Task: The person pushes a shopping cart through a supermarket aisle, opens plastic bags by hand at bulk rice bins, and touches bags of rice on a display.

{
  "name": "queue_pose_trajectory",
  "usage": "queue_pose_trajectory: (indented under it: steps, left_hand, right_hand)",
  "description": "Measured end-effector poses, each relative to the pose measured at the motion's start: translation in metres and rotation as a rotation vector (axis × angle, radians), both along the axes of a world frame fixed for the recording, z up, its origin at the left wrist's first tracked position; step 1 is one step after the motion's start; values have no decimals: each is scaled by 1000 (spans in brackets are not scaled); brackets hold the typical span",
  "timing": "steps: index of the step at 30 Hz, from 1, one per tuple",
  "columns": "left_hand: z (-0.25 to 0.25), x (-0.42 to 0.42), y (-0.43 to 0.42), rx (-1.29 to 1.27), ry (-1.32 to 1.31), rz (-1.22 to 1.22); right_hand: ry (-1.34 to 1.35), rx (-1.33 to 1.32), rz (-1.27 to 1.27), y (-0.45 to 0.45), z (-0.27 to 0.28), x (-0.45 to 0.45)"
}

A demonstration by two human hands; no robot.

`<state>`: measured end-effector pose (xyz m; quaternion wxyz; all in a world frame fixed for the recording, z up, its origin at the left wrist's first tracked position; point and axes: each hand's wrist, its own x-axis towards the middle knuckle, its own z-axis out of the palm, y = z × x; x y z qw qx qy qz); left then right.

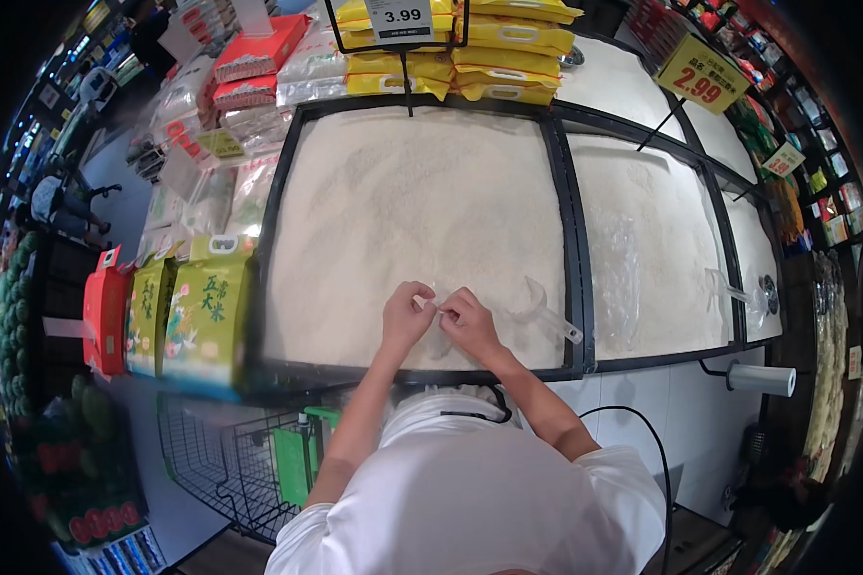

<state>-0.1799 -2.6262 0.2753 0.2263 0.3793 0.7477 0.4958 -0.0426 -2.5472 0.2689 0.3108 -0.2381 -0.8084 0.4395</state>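
Note:
My left hand [408, 311] and my right hand [468, 321] meet fingertip to fingertip over the front part of a large black-framed bin of white rice [403, 211]. The fingers of both are pinched on a thin clear plastic bag [439, 305], which is hard to make out against the rice. Just right of my right hand, a clear scoop [551, 321] lies on the rice, its handle pointing toward the bin's right front corner.
A second rice bin [657, 249] at the right holds clear plastic and another scoop [726, 286]. Green rice bags [204, 311] stand left of the main bin, yellow bags [508, 43] behind it. A wire cart [230, 460] is at lower left; a plastic roll [762, 379] is at right.

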Motion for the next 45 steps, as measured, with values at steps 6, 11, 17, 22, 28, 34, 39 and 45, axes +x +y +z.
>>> queue_pose_trajectory:
  steps: [6,11,17,22,28,34,39,45]
  left_hand:
    - [-13,-4,-5,-87,4,-35]
    - [-8,-9,-3,-170,-101,-97]
    - [3,0,-5,-124,135,-120]
    - [-4,5,-8,-149,173,-134]
    - [-8,3,-9,-151,167,-53]
    - [-22,-1,-8,-141,-185,-70]
    - [-48,-5,-10,-55,-360,-55]
    - [-27,-7,-9,-180,-161,-111]
  right_hand:
    - [-38,-110,70,2,-4,3]
    - [-177,259,99,0,13,2]
    - [-174,165,111,6,14,5]
    - [-222,53,154,11,16,14]
    - [-148,97,89,12,6,17]
    - [-138,367,46,-4,12,7]
    - [-177,402,150,1,13,8]
    - [-184,402,225,13,4,7]
